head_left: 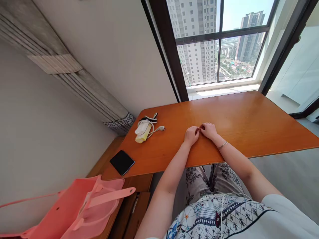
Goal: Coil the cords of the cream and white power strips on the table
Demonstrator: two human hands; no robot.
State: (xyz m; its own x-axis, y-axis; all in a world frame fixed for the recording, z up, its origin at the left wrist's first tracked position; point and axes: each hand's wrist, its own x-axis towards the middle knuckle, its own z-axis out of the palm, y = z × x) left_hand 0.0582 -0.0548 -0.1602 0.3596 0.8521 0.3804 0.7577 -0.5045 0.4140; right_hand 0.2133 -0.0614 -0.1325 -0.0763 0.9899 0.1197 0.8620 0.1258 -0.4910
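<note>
My left hand rests on the orange-brown wooden table, its fingers curled in. Close against it lies my right hand, also with bent fingers, and the fingertips of the two hands meet. No object shows in either hand. A thin bracelet circles my right wrist. To the left of my hands sits a pale yellow and white power strip with its white cord looped around it and the plug pointing toward my left hand. A black phone lies flat near the table's left front edge.
A pink bag with a strap stands at the lower left, beside the table. A tied grey curtain hangs along the left wall. Beyond the table's far edge is a dark-framed window. My lap is below the front edge.
</note>
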